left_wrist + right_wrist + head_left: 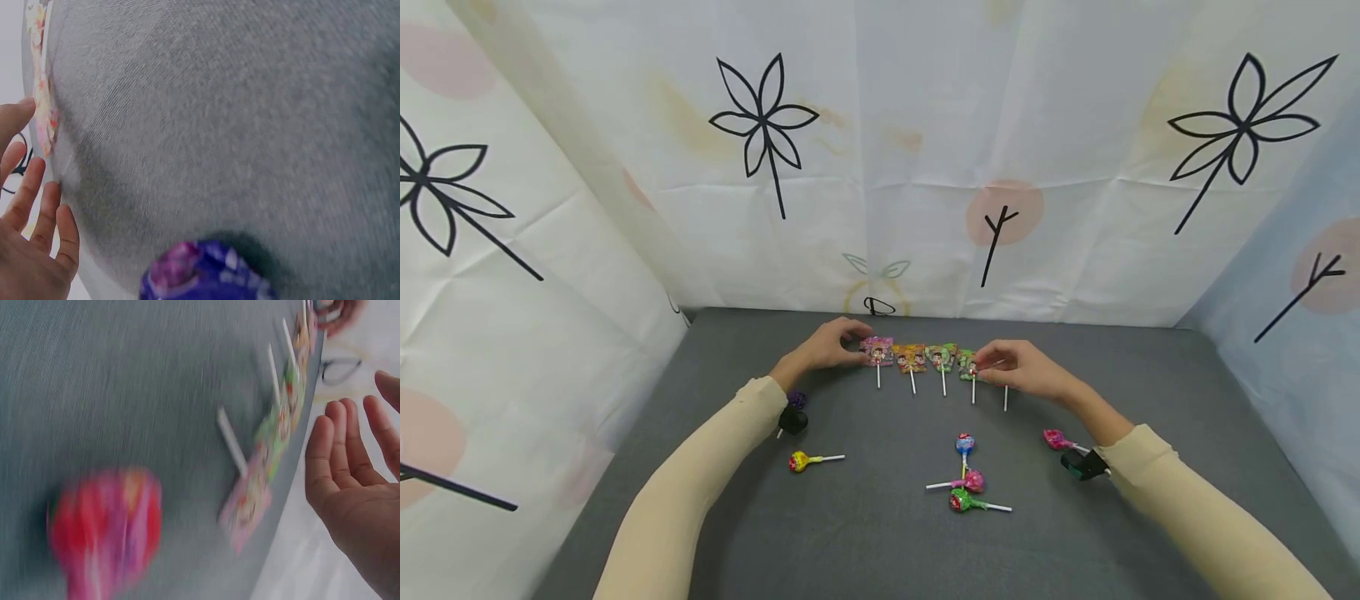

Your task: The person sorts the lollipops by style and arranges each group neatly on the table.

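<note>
Several flat wrapped lollipops (pixel 910 358) lie in a row near the back of the grey table (pixel 880 550), sticks toward me. My left hand (pixel 838 343) rests at the row's left end, fingertips against the pink one (pixel 877 352). In the left wrist view its fingers (pixel 37 206) are relaxed and hold nothing. My right hand (pixel 1011 367) hovers over the row's right end, where a stick (pixel 1006 400) pokes out below it. The right wrist view shows that hand (pixel 356 481) open, just apart from the last flat lollipop (pixel 247 506).
Round lollipops lie loose on the table: yellow (pixel 801 461), blue (pixel 965 444), pink (pixel 973 481), green and red (pixel 961 500), pink (pixel 1055 439) by my right wrist, purple (pixel 797 400) by my left wrist. Printed fabric walls (pixel 880 167) close off the back and sides.
</note>
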Demonstrator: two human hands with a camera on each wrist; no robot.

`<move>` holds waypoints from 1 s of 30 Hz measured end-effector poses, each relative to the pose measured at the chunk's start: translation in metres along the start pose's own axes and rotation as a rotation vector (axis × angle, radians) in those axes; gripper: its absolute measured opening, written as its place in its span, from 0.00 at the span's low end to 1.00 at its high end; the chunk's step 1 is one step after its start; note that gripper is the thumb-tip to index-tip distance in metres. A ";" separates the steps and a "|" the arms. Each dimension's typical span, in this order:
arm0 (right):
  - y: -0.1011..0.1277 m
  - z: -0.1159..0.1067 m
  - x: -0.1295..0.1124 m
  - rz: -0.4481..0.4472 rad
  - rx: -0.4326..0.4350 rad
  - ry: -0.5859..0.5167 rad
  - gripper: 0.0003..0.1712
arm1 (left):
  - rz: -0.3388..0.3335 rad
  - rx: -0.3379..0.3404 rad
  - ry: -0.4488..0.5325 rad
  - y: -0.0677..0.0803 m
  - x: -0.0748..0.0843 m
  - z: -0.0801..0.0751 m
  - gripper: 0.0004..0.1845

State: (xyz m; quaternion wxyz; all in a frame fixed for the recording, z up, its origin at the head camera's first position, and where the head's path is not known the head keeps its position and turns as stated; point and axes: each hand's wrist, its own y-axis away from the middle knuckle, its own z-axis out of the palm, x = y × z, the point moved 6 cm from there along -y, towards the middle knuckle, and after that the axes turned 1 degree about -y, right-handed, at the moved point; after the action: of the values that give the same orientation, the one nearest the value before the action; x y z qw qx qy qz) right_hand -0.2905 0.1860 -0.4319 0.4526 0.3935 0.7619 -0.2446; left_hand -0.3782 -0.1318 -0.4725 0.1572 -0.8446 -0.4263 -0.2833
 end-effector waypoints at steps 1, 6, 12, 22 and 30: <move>-0.003 0.005 -0.003 -0.009 0.003 -0.008 0.14 | 0.000 0.005 0.005 0.002 -0.001 -0.002 0.29; -0.019 0.037 -0.018 -0.049 -0.007 -0.061 0.13 | 0.005 0.018 0.012 0.014 -0.005 -0.013 0.29; -0.042 0.082 -0.034 -0.091 -0.059 -0.138 0.14 | 0.011 0.042 0.020 0.033 -0.016 -0.028 0.29; -0.085 0.149 -0.053 -0.123 -0.091 -0.192 0.19 | -0.030 0.109 0.021 0.074 -0.038 -0.052 0.30; -0.117 0.179 -0.065 -0.039 -0.042 -0.186 0.23 | -0.087 0.132 0.014 0.099 -0.056 -0.066 0.31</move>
State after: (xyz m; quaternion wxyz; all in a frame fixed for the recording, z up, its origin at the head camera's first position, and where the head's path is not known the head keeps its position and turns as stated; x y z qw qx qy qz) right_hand -0.2789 -0.0358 -0.4573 0.5249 0.3447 0.7289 -0.2727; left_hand -0.3474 -0.2593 -0.4572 0.2029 -0.8111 -0.4792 -0.2671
